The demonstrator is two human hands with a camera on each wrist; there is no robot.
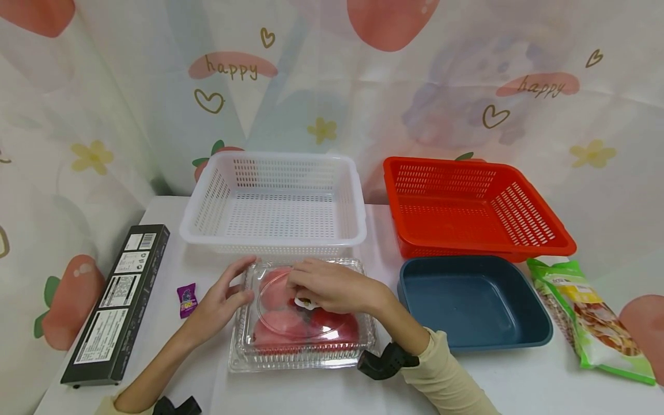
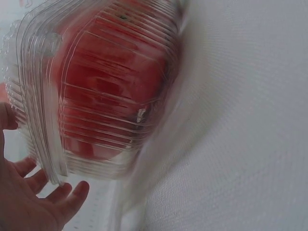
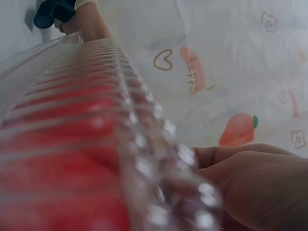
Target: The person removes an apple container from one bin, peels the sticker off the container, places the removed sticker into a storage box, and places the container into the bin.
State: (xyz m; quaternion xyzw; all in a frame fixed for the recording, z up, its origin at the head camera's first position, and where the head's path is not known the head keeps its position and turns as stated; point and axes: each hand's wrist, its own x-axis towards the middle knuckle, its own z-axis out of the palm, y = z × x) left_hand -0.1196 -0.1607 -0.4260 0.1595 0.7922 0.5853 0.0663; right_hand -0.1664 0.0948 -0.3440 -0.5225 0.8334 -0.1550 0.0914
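In the middle of the table stands a clear plastic clamshell box (image 1: 311,363), its lid over several large red round fruits (image 1: 334,328). My left hand (image 1: 220,308) is at the box's left side, fingers spread and lightly bent, fingertips right at the rim; the left wrist view shows the same hand (image 2: 36,192) beside the ribbed wall. Above the lid, my right hand (image 1: 332,288) has its fingers bent down, with a small white thing (image 1: 306,303) at the fingertips, mostly hidden by them. The right wrist view has this hand (image 3: 260,187) behind the box's blurred edge.
Behind the box are a white basket (image 1: 280,239) and a red basket (image 1: 482,245). A dark blue tub (image 1: 477,340) stands right of it, beside a green-edged food bag (image 1: 596,323). On the left lie a small purple packet (image 1: 187,300) and a long black box (image 1: 116,305).
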